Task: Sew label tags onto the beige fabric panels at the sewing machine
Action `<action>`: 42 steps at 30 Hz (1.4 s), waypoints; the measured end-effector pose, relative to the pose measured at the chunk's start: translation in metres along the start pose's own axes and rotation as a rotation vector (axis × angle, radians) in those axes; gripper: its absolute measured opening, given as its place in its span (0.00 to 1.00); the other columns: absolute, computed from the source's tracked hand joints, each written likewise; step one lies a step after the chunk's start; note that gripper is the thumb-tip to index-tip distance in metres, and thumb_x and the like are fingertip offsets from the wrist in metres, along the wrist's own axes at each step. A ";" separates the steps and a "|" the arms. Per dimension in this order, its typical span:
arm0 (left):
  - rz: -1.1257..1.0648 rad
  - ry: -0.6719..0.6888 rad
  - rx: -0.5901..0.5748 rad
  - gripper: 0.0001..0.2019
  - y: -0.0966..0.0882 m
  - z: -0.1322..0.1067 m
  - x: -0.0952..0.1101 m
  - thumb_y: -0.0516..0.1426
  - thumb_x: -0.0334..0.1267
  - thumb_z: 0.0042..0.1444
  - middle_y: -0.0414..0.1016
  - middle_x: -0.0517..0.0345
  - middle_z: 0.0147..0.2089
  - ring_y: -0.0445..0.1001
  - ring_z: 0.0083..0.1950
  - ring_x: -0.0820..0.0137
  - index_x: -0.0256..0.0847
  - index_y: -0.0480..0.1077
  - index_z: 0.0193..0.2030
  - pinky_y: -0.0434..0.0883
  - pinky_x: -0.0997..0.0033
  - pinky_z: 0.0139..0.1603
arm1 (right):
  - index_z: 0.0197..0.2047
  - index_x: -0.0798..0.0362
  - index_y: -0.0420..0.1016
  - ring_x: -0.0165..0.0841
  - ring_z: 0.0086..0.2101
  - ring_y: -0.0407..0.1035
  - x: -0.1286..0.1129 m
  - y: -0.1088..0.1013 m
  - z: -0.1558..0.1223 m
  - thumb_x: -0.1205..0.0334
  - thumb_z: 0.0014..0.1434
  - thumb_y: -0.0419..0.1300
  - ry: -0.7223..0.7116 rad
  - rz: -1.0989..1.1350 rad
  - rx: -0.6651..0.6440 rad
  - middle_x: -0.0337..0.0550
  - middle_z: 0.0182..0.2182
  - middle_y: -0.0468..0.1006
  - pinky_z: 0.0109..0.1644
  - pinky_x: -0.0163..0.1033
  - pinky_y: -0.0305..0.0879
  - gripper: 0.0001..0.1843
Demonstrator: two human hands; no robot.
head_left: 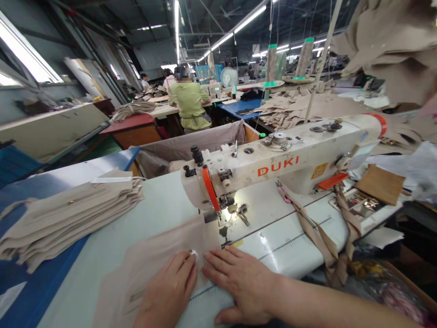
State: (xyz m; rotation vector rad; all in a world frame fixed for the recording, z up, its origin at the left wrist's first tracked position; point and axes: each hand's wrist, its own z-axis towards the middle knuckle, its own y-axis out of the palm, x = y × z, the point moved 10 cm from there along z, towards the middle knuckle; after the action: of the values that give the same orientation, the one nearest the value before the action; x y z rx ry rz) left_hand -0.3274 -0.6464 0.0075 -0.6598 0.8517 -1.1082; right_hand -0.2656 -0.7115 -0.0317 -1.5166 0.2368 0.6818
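A beige fabric piece [160, 255] lies flat on the pale sewing table [164, 200], its far edge under the presser foot [223, 214] of a white DUKI sewing machine [273, 168]. My left hand [169, 291] rests flat on the fabric, fingers stretched toward the needle, with a white covering on one fingertip. My right hand [239, 282] lies flat beside it at the fabric's right edge, fingers spread and pointing left. Neither hand grips anything.
A stack of beige fabric pieces [68, 214] sits at the table's left. Beige strips [321, 237] hang off the machine's right side. A grey cloth bin [191, 146] stands behind the table. A person in a green top [189, 105] sits farther back among other workstations.
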 end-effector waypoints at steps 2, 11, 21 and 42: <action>0.037 0.047 0.000 0.22 0.001 -0.001 0.004 0.40 0.31 0.68 0.78 0.51 0.35 0.77 0.37 0.65 0.38 0.76 0.38 0.75 0.69 0.40 | 0.72 0.58 0.47 0.41 0.69 0.39 0.000 0.000 0.000 0.38 0.64 0.51 -0.001 -0.008 0.003 0.53 0.71 0.46 0.72 0.47 0.36 0.43; -0.041 0.006 -0.024 0.20 0.008 -0.014 -0.003 0.41 0.30 0.67 0.78 0.50 0.38 0.77 0.39 0.65 0.39 0.75 0.43 0.75 0.68 0.43 | 0.71 0.58 0.48 0.41 0.69 0.39 0.000 -0.001 0.000 0.38 0.64 0.50 0.000 -0.007 -0.003 0.54 0.71 0.45 0.72 0.47 0.36 0.43; -0.076 -0.010 0.055 0.17 0.011 0.013 -0.005 0.43 0.30 0.67 0.78 0.48 0.38 0.75 0.41 0.63 0.35 0.74 0.43 0.75 0.63 0.46 | 0.72 0.57 0.47 0.42 0.69 0.38 0.002 -0.001 -0.001 0.38 0.63 0.52 0.020 0.039 -0.016 0.54 0.71 0.44 0.72 0.48 0.34 0.44; -0.429 -0.112 -0.099 0.11 0.044 0.022 -0.007 0.49 0.29 0.62 0.78 0.52 0.40 0.76 0.42 0.65 0.39 0.72 0.44 0.76 0.64 0.46 | 0.61 0.57 0.66 0.40 0.61 0.59 0.025 -0.022 0.002 0.56 0.69 0.50 0.068 -0.201 0.209 0.50 0.62 0.67 0.68 0.46 0.51 0.22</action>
State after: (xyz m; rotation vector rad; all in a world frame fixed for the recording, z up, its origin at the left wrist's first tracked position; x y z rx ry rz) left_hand -0.2887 -0.6250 -0.0149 -1.0100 0.6873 -1.4021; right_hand -0.2345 -0.7013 -0.0268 -1.3427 0.1975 0.4325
